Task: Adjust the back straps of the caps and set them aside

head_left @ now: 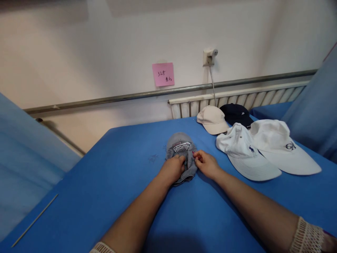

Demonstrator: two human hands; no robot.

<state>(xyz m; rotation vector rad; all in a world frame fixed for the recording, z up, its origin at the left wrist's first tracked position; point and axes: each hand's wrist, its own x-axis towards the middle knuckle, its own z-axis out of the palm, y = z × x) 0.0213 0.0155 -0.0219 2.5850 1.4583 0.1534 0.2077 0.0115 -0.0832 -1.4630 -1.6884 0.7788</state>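
Note:
A grey cap [181, 147] with white lettering on its front lies on the blue table [105, 182], near the middle. My left hand [172, 169] rests on the cap's near left side, fingers curled into the fabric. My right hand [206, 163] pinches the cap's right edge between thumb and fingers. Both forearms reach in from the bottom of the view.
To the right lie two white caps [247, 154] [281, 146], a beige cap [213, 120] and a dark navy cap [238, 114]. Behind the table are a radiator [237, 100], a wall rail, a pink note [163, 74] and a wall socket with a cord [210, 56].

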